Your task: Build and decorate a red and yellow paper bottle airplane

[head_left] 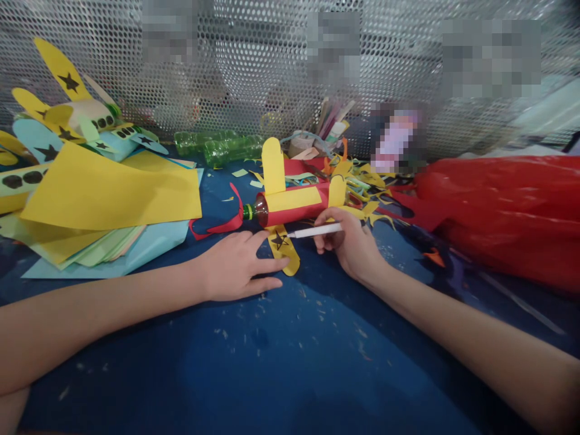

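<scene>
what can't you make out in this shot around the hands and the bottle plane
Head view:
- marker rear end: hidden inside the right hand.
- near wing edge: covered by the left hand fingers.
- things behind the mesh screen: blurred out.
- plane far side: faces away.

Paper stack (pixel 104 199) left — bottle plane (pixel 294 205) centre — plastic bag (pixel 498 205) right.

surface: dark blue table (pixel 290 362), strewn with small paper scraps
landmark: bottle plane (pixel 290 205), red and yellow, lying on its side mid-table
left of plane: stack of coloured paper sheets (pixel 104 199), yellow on top
far left of plane: finished paper planes (pixel 86 121) with black stars
behind plane: two green plastic bottles (pixel 217 145) lying down
right of plane: yellow paper offcuts (pixel 367 187), then a red plastic bag (pixel 498 205)
</scene>
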`<state>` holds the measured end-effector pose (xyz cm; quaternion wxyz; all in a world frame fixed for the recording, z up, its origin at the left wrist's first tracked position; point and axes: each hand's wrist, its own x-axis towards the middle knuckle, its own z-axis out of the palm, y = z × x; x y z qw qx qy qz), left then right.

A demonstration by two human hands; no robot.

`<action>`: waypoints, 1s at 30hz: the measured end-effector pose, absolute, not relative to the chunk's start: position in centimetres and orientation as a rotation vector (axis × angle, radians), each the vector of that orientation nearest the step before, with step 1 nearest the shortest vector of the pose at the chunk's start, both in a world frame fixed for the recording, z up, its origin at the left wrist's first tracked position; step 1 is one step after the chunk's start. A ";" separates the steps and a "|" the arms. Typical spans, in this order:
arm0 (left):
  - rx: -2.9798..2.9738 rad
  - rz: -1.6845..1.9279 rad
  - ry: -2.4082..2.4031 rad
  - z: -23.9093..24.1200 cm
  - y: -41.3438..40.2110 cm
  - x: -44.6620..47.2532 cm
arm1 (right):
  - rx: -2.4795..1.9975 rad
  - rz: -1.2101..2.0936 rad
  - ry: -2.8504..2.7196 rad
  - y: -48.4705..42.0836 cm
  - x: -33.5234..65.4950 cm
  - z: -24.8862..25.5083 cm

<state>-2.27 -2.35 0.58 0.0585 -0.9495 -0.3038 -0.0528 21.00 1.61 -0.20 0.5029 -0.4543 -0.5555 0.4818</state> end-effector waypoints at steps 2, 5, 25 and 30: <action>-2.874 -0.159 -0.919 0.6 -2.4 -2.3 | -1.087 1.177 -1.355 1.6 21.0 -0.2; -2.875 -0.159 -0.921 0.6 -2.4 -2.3 | -1.067 1.150 -1.411 1.4 21.1 -0.3; -2.867 -0.152 -0.914 0.6 -2.4 -2.2 | -1.073 1.171 -1.544 1.4 21.3 -0.7; -2.884 -0.164 -0.917 0.6 -2.4 -2.3 | -1.070 1.169 -1.554 1.4 21.3 -0.6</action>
